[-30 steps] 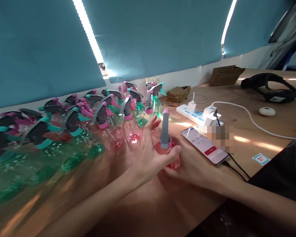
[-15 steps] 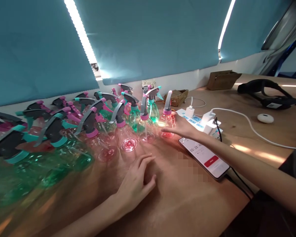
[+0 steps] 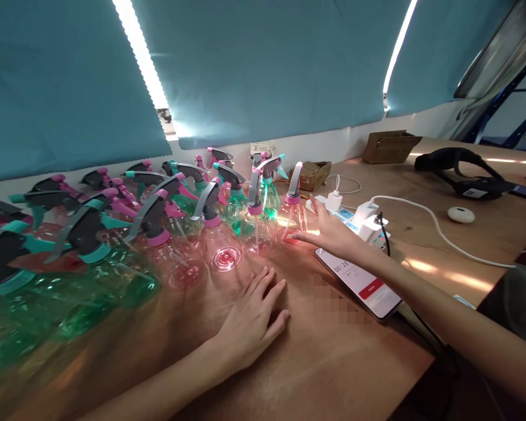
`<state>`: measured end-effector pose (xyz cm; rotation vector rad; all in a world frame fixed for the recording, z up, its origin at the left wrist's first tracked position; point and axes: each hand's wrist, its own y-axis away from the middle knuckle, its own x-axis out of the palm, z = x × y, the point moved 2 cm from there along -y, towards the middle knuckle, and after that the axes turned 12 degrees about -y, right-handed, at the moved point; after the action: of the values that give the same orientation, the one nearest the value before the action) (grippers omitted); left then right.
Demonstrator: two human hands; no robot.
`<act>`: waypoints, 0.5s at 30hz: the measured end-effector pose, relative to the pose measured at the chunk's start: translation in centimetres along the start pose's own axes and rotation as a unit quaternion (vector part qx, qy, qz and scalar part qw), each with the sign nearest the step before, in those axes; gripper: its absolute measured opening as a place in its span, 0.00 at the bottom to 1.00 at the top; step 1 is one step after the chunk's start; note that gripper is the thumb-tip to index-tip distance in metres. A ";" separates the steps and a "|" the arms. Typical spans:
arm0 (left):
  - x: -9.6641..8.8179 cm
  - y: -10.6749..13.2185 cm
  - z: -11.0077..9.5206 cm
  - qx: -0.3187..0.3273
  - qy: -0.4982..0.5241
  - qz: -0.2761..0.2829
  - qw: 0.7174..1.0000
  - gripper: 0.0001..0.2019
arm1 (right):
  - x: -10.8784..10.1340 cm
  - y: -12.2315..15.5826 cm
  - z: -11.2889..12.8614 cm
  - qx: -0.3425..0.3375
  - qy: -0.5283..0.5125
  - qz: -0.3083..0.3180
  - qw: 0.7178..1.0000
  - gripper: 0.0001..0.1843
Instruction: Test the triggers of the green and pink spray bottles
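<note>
My right hand (image 3: 328, 228) is open beside a pink spray bottle (image 3: 291, 221) with a grey trigger head, its thumb and fingers apart near the bottle's right side. Whether a fingertip still touches it I cannot tell. My left hand (image 3: 256, 313) lies on the tabletop with its fingers spread and nothing in it. Just beyond its fingertips stand another pink spray bottle (image 3: 223, 248) and a clear pinkish one (image 3: 256, 231). Several more pink and green spray bottles crowd the left side, among them a green bottle (image 3: 123, 278) with a teal collar.
A phone (image 3: 363, 283) showing a timer lies under my right forearm. Behind it is a white power strip (image 3: 348, 216) with plugged-in chargers and a white cable (image 3: 438, 219). Farther back are a cardboard box (image 3: 390, 146), a black headset (image 3: 464, 172) and a white oval object (image 3: 461, 214).
My right hand has opened and drawn slightly away from the pink bottle on the right. My left hand has shifted a little rightward, its fingers flatter on the table.
</note>
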<state>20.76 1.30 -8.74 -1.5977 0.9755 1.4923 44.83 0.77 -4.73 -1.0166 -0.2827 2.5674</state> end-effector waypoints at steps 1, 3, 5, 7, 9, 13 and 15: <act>-0.1 0.0 0.0 0.001 -0.001 0.006 1.000 0.25 | -0.2 1.2 0.5 -0.006 0.002 -0.012 1.000 0.51; -0.3 0.2 0.0 0.003 -0.002 0.006 1.000 0.26 | 0.1 3.9 1.9 -0.046 0.001 -0.011 0.999 0.46; -0.3 0.6 0.2 0.007 -0.005 0.000 1.000 0.26 | 1.2 6.5 3.1 -0.068 0.001 0.016 0.998 0.38; -0.1 1.5 0.6 0.006 -0.010 -0.010 1.000 0.26 | 3.0 8.8 4.1 -0.095 -0.012 0.066 0.993 0.33; 0.1 2.8 1.4 -0.003 -0.012 -0.026 1.000 0.25 | 5.1 10.4 4.6 -0.103 -0.015 0.126 0.986 0.30; 0.5 7.0 3.7 -0.035 -0.014 -0.059 0.998 0.25 | 8.8 11.8 5.5 -0.157 0.011 0.179 0.971 0.29; 0.3 9.8 4.8 -0.058 -0.021 -0.062 0.996 0.25 | 10.4 11.9 6.3 -0.178 0.018 0.194 0.965 0.30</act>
<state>9.88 1.25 -9.46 -1.6692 0.7635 1.5138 30.34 -6.27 -10.33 -1.3596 -0.6057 2.9101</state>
